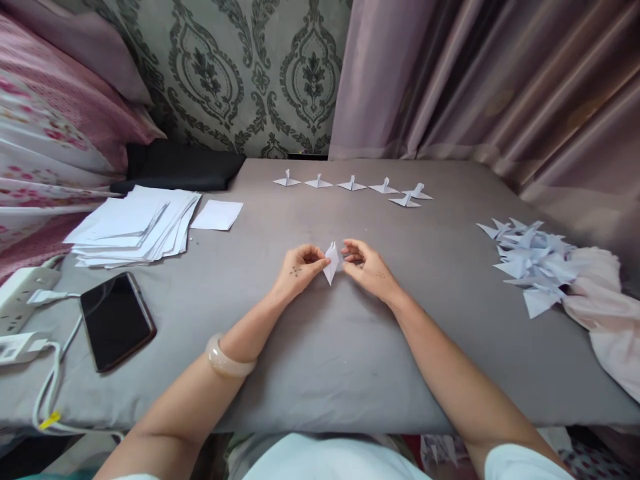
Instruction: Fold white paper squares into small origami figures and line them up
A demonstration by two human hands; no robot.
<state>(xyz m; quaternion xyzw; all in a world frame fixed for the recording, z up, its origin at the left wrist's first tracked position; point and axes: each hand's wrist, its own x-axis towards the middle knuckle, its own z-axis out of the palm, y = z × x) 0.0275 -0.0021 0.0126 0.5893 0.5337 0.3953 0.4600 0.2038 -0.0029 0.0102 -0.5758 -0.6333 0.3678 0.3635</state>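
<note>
My left hand (300, 268) pinches a small folded white paper piece (331, 265) between thumb and fingers, a bit above the middle of the table. The paper is a narrow diamond, its pointed end toward me and its top split into thin points. Just right of it is my right hand (369, 268), fingers curved and apart. Its fingertips are close to the paper's right edge; whether they touch it is hard to make out. Beyond both hands, several folded paper cranes (351, 184) stand in a line near the table's far side.
Stacked white paper sheets (131, 223) lie at left, with one square sheet (217, 215) beside them. A phone (117, 321), power strips (23, 300) and white cables occupy the near left. At right, piled folded papers (537, 257) touch a pale cloth (603, 293). Grey cloth covers the table (320, 360).
</note>
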